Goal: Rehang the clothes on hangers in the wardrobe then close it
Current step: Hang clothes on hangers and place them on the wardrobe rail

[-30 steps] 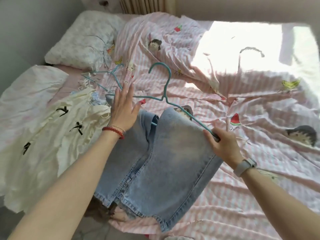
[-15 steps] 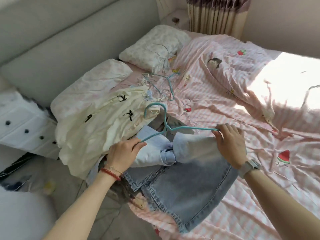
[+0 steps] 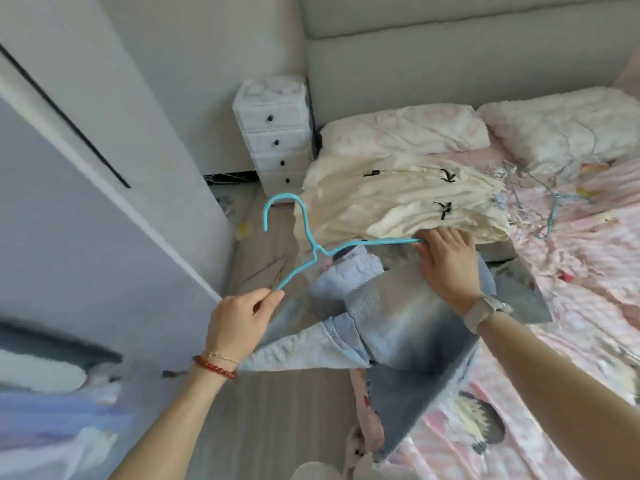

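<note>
Forearms reach in from the bottom edge, the left one wearing a red bead bracelet (image 3: 215, 366) and the right a pale wristwatch (image 3: 482, 311). The left hand (image 3: 239, 318) has its grip pinched on the lower left end of a blue wire hanger (image 3: 313, 244), thumb and curled fingers clamped around the thin wire. The right hand (image 3: 446, 263) grasps the hanger's other end, fingers wrapped over the wire and over the cloth beneath it. Between the two hands, the hanger is lifted and tilted, its hook pointing up and left above the floor (image 3: 263, 417).

Faded blue jeans (image 3: 398, 320) hang folded over the hanger's lower bar, draping down between the arms and spreading toward the bed's near edge. The fabric is motion-blurred, so its folds are hard to read.

Just behind the right hand, a cream garment with small black bows (image 3: 398, 202) lies heaped on the bed (image 3: 571, 306), which is covered by a pink striped sheet with cartoon prints. A tangle of other wire hangers (image 3: 540, 206) rests beside the cream garment, to its right. Two pale pillows (image 3: 405, 129) sit farther back against the padded headboard (image 3: 450, 64).

On the left, a white wardrobe panel (image 3: 86, 168) fills the frame side. Beyond it, a white drawer unit with dark knobs (image 3: 273, 133) stands in the corner next to the bed.
</note>
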### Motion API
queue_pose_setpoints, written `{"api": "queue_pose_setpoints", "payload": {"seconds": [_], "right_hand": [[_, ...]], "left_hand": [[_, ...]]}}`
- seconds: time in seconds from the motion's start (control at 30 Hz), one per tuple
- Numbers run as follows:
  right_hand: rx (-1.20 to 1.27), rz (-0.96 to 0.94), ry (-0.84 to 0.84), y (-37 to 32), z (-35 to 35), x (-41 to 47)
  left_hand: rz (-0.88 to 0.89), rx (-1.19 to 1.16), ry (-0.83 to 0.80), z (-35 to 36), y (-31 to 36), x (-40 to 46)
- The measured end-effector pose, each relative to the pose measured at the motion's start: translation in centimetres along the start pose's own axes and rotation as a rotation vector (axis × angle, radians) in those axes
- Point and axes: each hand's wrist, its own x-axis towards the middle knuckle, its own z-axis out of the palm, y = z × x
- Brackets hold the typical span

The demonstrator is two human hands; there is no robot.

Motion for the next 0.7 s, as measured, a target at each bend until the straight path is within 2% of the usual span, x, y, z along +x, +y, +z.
{"api": "queue_pose_setpoints", "payload": {"seconds": [0.23,0.43,0.6,0.7], "right_hand": [[0.176,-0.400,-0.164,-14.5,2.8,-1.1],[0.311,-0.525,-0.411,-22.8,4.9,-5.6],[0.433,-0.649,-0.406,-32.3,5.1,-8.1],[0.534,-0.785,-0.407,-38.5,4.5,-8.9]], "left_hand": [[-0.323,0.005,0.346,-8.3,-8.3,-11.7],[-0.408,0.129,0.566,-14.0,-12.0,-20.1],[-0.523,0.281,0.762,-20.1,-15.9,-25.3],[-0.575,0.396,0.860,-24.1,-17.4,-28.1]]}}
